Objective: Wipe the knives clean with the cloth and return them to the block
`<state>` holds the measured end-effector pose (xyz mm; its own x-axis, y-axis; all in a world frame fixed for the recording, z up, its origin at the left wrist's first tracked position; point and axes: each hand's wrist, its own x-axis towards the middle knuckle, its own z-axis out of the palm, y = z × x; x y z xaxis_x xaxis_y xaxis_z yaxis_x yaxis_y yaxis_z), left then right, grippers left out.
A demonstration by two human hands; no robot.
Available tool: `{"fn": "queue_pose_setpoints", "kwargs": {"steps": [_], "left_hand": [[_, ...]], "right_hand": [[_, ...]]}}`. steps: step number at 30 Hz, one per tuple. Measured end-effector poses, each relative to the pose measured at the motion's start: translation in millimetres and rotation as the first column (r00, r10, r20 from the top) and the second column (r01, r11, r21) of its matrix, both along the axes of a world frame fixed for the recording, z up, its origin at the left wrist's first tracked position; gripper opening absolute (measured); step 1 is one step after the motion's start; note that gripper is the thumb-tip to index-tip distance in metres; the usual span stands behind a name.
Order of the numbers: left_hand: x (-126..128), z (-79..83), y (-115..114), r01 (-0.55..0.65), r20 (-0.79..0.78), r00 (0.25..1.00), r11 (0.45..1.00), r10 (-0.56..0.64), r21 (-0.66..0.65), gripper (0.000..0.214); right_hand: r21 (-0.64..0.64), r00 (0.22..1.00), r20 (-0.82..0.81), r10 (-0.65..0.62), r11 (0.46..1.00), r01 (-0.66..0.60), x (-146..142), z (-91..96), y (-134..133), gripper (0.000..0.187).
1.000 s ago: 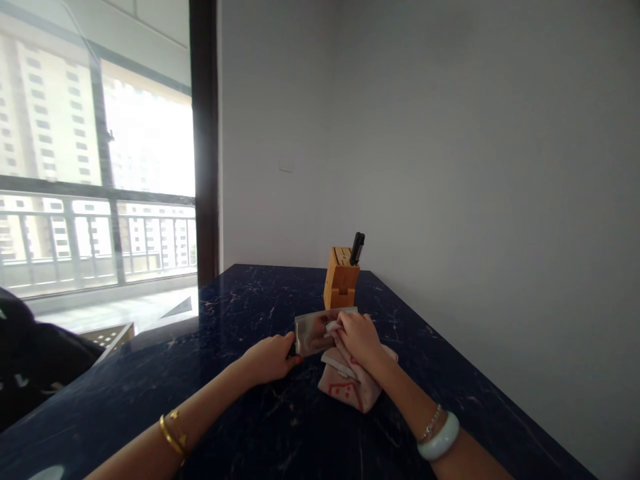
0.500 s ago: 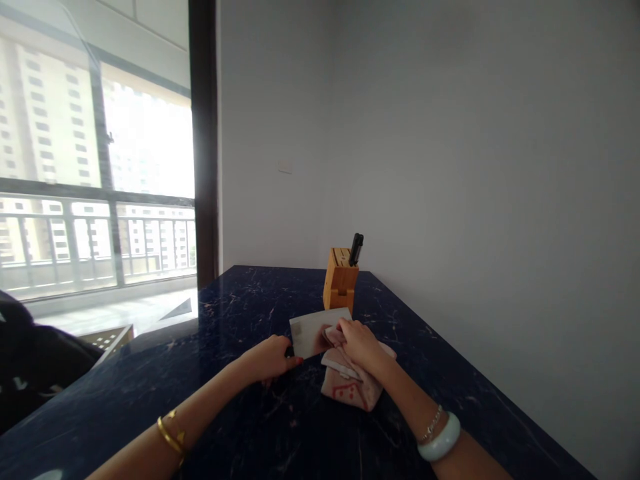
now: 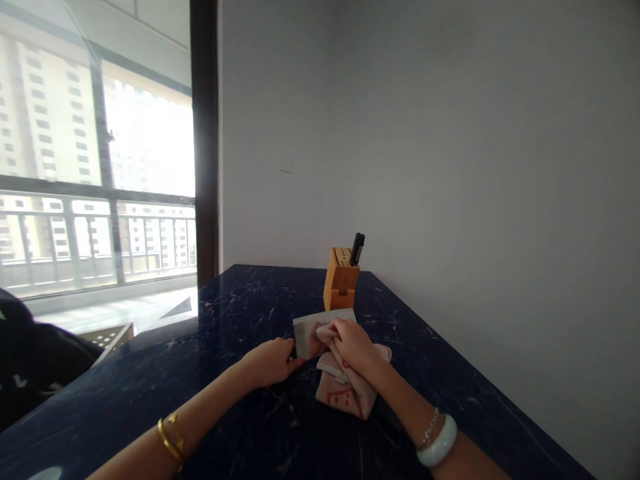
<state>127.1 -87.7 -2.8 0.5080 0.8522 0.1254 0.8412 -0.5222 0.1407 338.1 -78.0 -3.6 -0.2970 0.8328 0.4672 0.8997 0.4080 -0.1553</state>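
A wide steel cleaver [image 3: 307,328] stands on edge over the dark marble table [image 3: 235,313], its blade flat toward me. My left hand [image 3: 273,361] is closed round the handle at the blade's left end. My right hand [image 3: 351,343] is closed on a pink cloth [image 3: 345,393] with red marks and presses a bunch of it against the blade's right half. The rest of the cloth hangs down onto the table under that hand.
A wooden knife block [image 3: 341,279] with black handles sticking out stands behind the cleaver, near the grey wall. A large window with a dark frame [image 3: 204,140] fills the left. A dark shape [image 3: 30,360] sits at the table's left edge.
My right hand has slid the cloth leftward along the blade. The cleaver has tilted and shifted slightly. My left hand has stayed on the handle.
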Motion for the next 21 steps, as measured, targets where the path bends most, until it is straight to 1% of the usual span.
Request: {"fn": "queue_pose_setpoints", "kwargs": {"steps": [3, 5, 7, 9, 12, 15, 21], "left_hand": [[2, 0.5, -2, -0.01, -0.007, 1.0, 1.0, 0.01, -0.009, 0.046], [3, 1.8, -3, -0.021, -0.011, 1.0, 0.999, 0.02, -0.031, 0.046], [4, 3.3, -4, -0.029, -0.013, 1.0, 0.999, 0.028, -0.038, 0.046], [5, 4.3, -5, -0.036, -0.022, 0.999, 0.999, 0.036, -0.037, 0.046], [5, 4.6, -6, -0.04, -0.039, 0.998, 0.999, 0.039, -0.026, 0.045], [5, 3.2, -6, -0.028, -0.035, 0.999, 1.0, 0.027, -0.014, 0.045], [5, -1.3, -2, -0.036, -0.005, 0.999, 0.999, 0.036, 0.003, 0.047]], "right_hand": [[0.024, 0.996, -0.008, -0.083, 0.996, 0.084, 8, 3.7, 3, 0.012], [0.025, 0.994, 0.023, -0.106, 0.994, 0.105, 10, 5.0, 2, 0.011], [0.022, 0.994, 0.084, -0.076, 0.997, 0.075, 7, 4.8, -1, 0.009], [0.029, 0.991, 0.135, -0.022, 0.999, 0.018, 0, 3.2, -5, 0.009], [0.053, 0.986, 0.163, 0.028, 0.998, -0.037, -8, 0.5, -10, 0.011], [0.057, 0.991, 0.136, 0.014, 0.998, -0.022, -8, 0.5, -8, 0.01], [0.055, 0.993, 0.038, -0.112, 0.992, 0.11, 11, 4.1, 3, 0.007]]}}
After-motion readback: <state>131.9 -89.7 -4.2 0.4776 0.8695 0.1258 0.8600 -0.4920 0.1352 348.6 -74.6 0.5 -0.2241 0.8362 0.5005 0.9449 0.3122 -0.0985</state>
